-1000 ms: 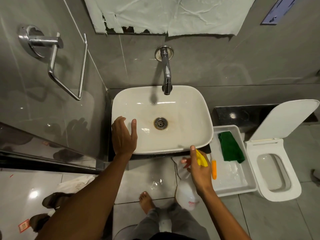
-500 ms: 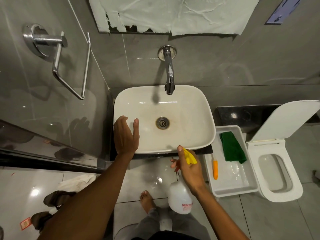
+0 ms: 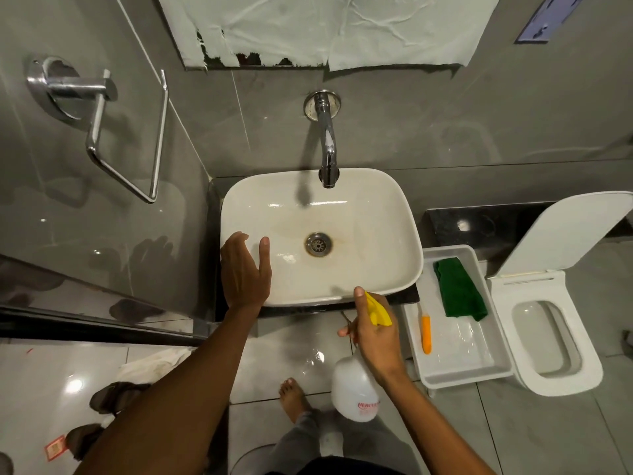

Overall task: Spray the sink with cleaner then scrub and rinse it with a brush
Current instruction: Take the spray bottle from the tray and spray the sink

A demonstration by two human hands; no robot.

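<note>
A white basin sink [image 3: 387,214] with a rust-stained drain [image 3: 318,244] sits under a chrome tap [image 3: 327,145]. My left hand [image 3: 244,269] rests flat on the sink's front left rim, fingers apart, holding nothing. My right hand [image 3: 371,332] grips a white spray bottle [image 3: 354,389] by its yellow trigger head [image 3: 376,308], just in front of the sink's front edge, nozzle towards the basin. An orange-handled brush [image 3: 425,332] lies in a white tray [image 3: 455,373] to the right of the sink.
A green cloth [image 3: 459,289] lies in the tray's far end. An open white toilet [image 3: 548,323] stands at the right. A chrome towel ring [image 3: 102,132] hangs on the glass panel at left. My bare foot [image 3: 293,399] is on the wet tiled floor.
My right hand has carried the spray bottle leftwards from beside the tray to the sink's front edge. My left hand has stayed on the rim.
</note>
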